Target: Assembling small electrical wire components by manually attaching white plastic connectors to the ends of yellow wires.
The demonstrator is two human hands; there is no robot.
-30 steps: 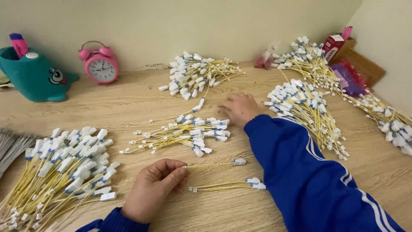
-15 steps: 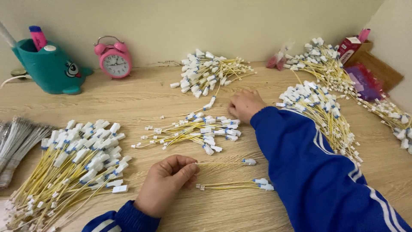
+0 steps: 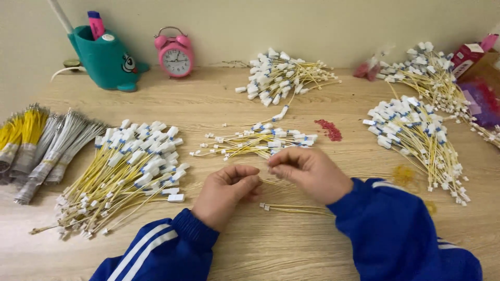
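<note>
I am pinching one yellow wire [image 3: 271, 182] between my left hand [image 3: 226, 191] and right hand [image 3: 311, 173], with big sorted piles [image 3: 130, 171] lying done and a small loose bunch [image 3: 258, 143] waiting.

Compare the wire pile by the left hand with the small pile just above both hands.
The left pile is large and dense; the middle pile is small and loose. The left pile's wires run diagonally, the middle pile's nearly level. Both are yellow wires with white connectors, lying on the wooden table.
</note>
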